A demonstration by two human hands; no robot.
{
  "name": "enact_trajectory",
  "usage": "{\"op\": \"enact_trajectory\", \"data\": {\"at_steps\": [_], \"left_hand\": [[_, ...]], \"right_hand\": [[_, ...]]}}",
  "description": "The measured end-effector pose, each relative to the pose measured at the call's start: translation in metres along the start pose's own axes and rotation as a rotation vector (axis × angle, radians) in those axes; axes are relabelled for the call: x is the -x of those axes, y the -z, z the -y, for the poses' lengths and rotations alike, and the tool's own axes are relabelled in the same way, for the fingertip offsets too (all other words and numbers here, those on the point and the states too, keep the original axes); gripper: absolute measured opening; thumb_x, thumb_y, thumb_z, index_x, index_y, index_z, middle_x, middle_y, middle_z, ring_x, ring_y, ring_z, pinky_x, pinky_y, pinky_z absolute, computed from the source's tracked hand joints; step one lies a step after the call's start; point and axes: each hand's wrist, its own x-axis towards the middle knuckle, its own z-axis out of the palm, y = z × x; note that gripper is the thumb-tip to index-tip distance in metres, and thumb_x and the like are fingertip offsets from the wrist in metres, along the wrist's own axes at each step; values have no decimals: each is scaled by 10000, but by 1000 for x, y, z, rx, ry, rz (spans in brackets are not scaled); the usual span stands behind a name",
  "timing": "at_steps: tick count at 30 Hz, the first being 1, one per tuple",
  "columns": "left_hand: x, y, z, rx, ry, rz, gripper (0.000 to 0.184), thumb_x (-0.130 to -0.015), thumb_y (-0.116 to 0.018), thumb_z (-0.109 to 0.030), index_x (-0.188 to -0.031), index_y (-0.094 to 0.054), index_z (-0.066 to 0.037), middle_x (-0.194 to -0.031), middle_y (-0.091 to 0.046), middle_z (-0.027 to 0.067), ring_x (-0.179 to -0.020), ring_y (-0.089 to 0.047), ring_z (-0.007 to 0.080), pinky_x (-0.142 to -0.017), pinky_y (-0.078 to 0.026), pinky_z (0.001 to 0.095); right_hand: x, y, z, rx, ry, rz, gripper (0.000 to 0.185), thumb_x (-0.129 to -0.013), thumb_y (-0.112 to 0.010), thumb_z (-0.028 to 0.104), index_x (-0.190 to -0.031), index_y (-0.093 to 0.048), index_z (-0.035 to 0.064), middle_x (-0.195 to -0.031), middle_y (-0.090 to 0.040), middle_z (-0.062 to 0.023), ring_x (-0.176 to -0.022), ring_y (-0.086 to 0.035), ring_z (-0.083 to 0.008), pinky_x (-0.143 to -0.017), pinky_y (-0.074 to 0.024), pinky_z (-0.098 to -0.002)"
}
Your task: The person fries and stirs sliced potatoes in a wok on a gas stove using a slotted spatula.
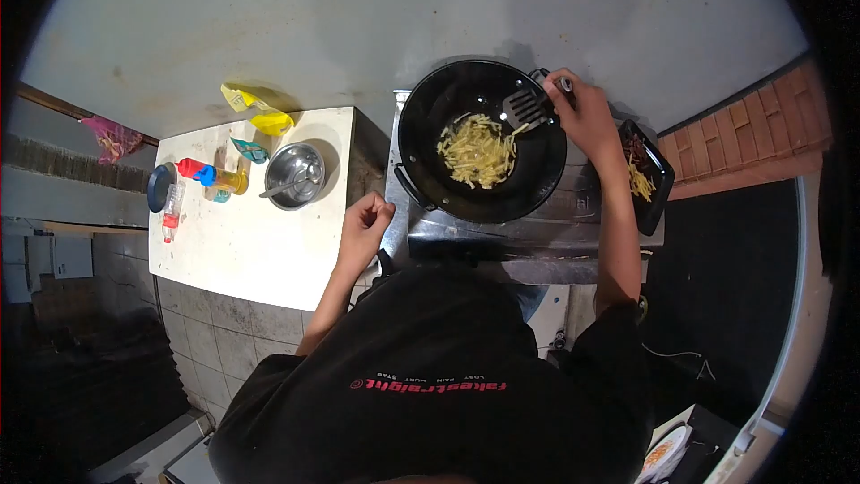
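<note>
My right hand (587, 121) is closed round the handle of a slotted metal spatula (524, 109) at the right side of a black wok (484, 204). The spatula's slotted head is inside the wok, beside a heap of pale yellow strips (477, 152) lying on the wok's bottom. One or more strips touch the spatula's edge. To the left of the wok, my left hand (365, 224) hangs near its loop handle (412, 186) without touching it. The left fingers are curled in, with nothing visible in them.
The white table (242, 251) at left bears a steel bowl (296, 175) with a spoon, a yellow packet (269, 118), bottles (219, 177) and a dark lid-like disc (161, 188). Right of the stove (537, 242) lies a black tray (658, 206) with yellow strips and dark red pieces.
</note>
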Motion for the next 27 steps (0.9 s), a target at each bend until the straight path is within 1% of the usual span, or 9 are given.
{"op": "enact_trajectory", "data": {"at_steps": [3,5,9,12,17,19,20,23,27], "left_hand": [[0,1,2,5,-7,-15,282,-973,-591,-100,-724,-460,-75,-647,-367,-88,-602,-312,10,-539,-250,225],[0,2,2,11,-9,-27,281,-973,-590,-101,-724,-462,-75,-644,-368,-88,-600,-313,9,-537,-250,225],[1,2,0,4,-3,-20,280,-972,-592,-106,-721,-470,-74,-635,-374,-91,-594,-319,7,-533,-252,225],[0,5,1,5,10,-28,281,-970,-594,-107,-719,-470,-75,-633,-374,-91,-591,-317,7,-529,-249,227],[-1,7,8,26,31,-40,281,-966,-597,-101,-718,-467,-75,-634,-371,-91,-586,-309,7,-525,-245,228],[-2,5,10,18,32,-48,279,-963,-598,-96,-720,-463,-74,-637,-368,-91,-587,-307,7,-526,-243,227],[-2,4,9,19,33,-47,279,-963,-598,-96,-720,-463,-74,-637,-368,-91,-587,-307,7,-526,-243,227],[-4,3,8,-5,13,-27,280,-962,-600,-95,-719,-463,-73,-640,-367,-91,-592,-308,7,-527,-243,227],[-5,3,9,12,12,-16,284,-964,-599,-99,-715,-464,-73,-639,-367,-90,-594,-310,7,-529,-243,227]], "right_hand": [[-1,-12,-21,11,-48,-31,204,-982,-588,226,-997,-619,24,-596,-525,-136,-497,-451,-151,-515,-391,-318],[2,-26,-33,-287,-310,1,189,-993,-564,214,-993,-629,37,-616,-570,-61,-483,-490,-103,-468,-400,-274],[16,-55,-56,-593,-313,66,163,-991,-556,196,-985,-624,48,-650,-567,-8,-496,-525,-63,-423,-391,-220],[32,-62,-28,-568,-342,62,164,-993,-550,191,-988,-627,47,-664,-575,-9,-502,-526,-59,-425,-388,-216],[69,-50,33,-367,-120,74,151,-975,-590,174,-1020,-628,35,-738,-621,-53,-551,-567,-103,-468,-416,-262],[81,-44,51,-178,219,35,146,-941,-623,148,-1049,-628,50,-822,-611,-91,-639,-617,-199,-534,-462,-331],[87,-39,60,-177,217,36,146,-941,-623,148,-1049,-628,50,-822,-611,-91,-639,-617,-199,-534,-462,-331],[104,-28,80,69,176,393,247,-857,-665,97,-1102,-637,99,-890,-526,-111,-767,-625,-304,-655,-490,-414],[116,-26,82,168,279,478,465,-710,-706,24,-1160,-630,113,-913,-501,-110,-801,-616,-289,-654,-488,-415]]}}
